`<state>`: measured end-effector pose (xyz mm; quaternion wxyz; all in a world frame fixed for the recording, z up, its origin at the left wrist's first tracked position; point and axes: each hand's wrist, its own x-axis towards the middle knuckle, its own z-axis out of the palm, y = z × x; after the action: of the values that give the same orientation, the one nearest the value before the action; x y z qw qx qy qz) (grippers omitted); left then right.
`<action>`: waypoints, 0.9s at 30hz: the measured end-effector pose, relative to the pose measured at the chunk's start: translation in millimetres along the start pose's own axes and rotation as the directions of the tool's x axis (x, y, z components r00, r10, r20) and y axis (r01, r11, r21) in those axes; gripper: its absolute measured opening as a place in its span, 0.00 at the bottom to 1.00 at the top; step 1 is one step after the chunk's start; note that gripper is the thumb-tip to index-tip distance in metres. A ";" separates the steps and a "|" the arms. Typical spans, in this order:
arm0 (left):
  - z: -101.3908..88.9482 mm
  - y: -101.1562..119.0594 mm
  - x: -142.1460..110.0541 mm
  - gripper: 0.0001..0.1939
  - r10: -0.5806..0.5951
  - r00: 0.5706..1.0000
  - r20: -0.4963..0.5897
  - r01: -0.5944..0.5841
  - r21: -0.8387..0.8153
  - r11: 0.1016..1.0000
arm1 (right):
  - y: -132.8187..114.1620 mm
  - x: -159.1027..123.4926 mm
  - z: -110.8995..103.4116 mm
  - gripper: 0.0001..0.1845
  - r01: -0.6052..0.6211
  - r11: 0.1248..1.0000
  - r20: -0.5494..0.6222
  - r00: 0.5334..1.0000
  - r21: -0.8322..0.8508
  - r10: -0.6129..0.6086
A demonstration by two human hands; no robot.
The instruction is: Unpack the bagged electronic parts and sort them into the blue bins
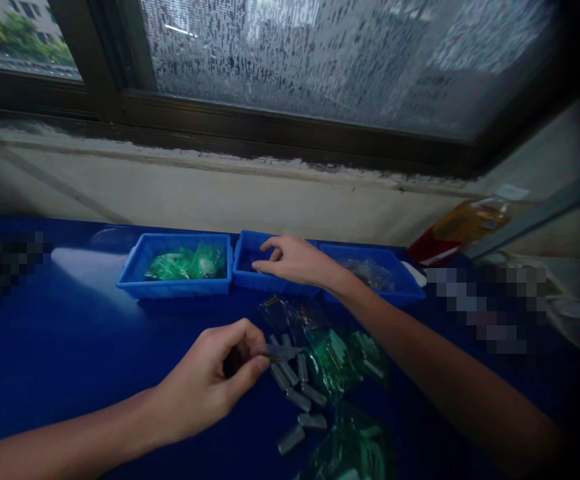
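Observation:
My left hand [215, 373] pinches a small clear plastic bag [288, 351] between thumb and fingertips, low over the table. Below and beside that bag lie several short grey metal pieces [299, 400]. Over the middle blue bin [276, 285] is my right hand [295, 259], its thumb and fingers curved and apart at the left part of the bin. Nothing shows between them, and the hand hides much of the bin's inside. Small clear bags with thin brass-coloured pieces [273, 303] lie in front of this bin. Green plastic bags [334, 363] with pieces inside are nearer me.
Left of the middle bin stands a blue bin [180, 289] with green bags [185, 262]. Another blue bin [404, 288] on the right holds clear bags [370, 273]. A bottle of amber liquid [463, 227] stands at the back right, before the wall [250, 193].

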<state>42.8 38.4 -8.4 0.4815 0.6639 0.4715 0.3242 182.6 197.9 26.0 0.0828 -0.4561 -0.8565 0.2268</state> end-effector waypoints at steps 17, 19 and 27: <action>-1.4 -8.4 1.6 0.04 0.122 0.985 -0.120 -0.122 0.009 0.992 | 70.7 -117.4 -41.1 0.13 -0.076 0.902 -0.647 0.722 -0.425 -0.245; -1.4 -6.6 6.3 0.06 0.183 0.970 -0.162 -0.182 0.024 0.983 | 67.0 -123.5 -28.7 0.14 -0.084 0.946 -0.659 0.737 -0.312 -0.151; 1.9 -2.3 12.4 0.10 0.368 0.902 -0.224 -0.344 0.141 0.928 | -23.8 -119.4 27.2 0.07 0.053 0.761 -0.024 0.999 0.647 -0.049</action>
<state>48.1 49.6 -11.5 0.3185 0.7161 0.4138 0.4632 223.6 80.2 20.9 0.2436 -0.3768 -0.7376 0.5047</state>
